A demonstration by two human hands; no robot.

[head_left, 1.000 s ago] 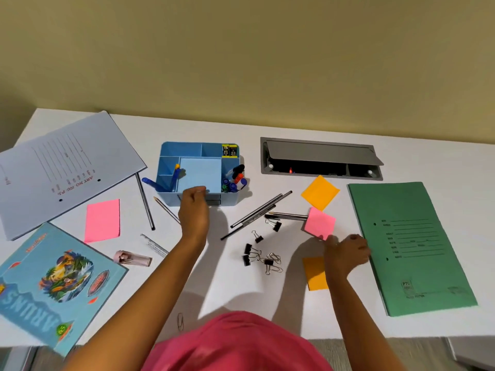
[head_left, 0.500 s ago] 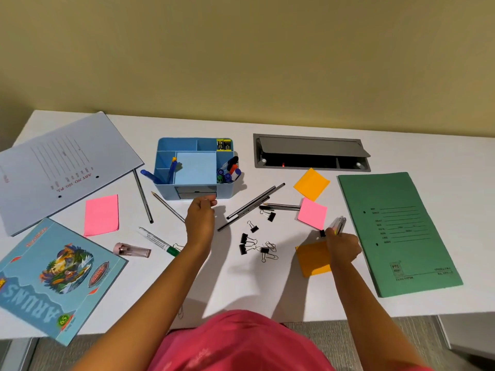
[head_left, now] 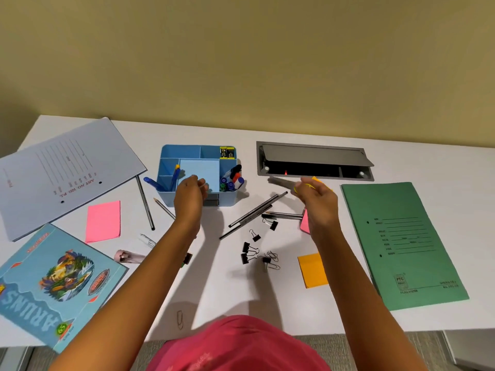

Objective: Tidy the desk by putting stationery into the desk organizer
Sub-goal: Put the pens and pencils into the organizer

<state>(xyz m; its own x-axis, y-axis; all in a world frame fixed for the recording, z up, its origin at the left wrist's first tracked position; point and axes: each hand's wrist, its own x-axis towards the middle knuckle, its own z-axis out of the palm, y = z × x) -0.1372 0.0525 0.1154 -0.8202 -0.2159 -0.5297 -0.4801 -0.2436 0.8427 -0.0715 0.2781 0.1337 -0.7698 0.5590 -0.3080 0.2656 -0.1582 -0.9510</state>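
The fingers (head_left: 319, 192) of the right hand (head_left: 321, 212) are curled round a pen (head_left: 281, 182). They hold it up in the air over the table (head_left: 214, 295), not far from the back edge. The pen is blurry, so I can't say what kind it is, only that it is thin and grey with some yellow near the fingers. It lies almost flat, and its free end points left, straight at the blue box (head_left: 229, 200). The box stands near the back edge too, about in the middle, so it is to the left of the pen with some bare table between. The pot of markers (head_left: 235, 174) on the right side of the box is the part nearest the pen. The left hand (head_left: 188, 203) is right at the front of the box with its fingers curled in. I can't tell if it pinches something small or nothing at all. The right hand has the pen, so I think this job is for that hand. I think the pen has to go left a little way and then tip up on its end, because the markers in that pot stand up and lean. If it goes in flat, it may just lie across the top. More pens (head_left: 257, 211), clips (head_left: 246, 247) and sticky notes (head_left: 103, 222) wait on the table.
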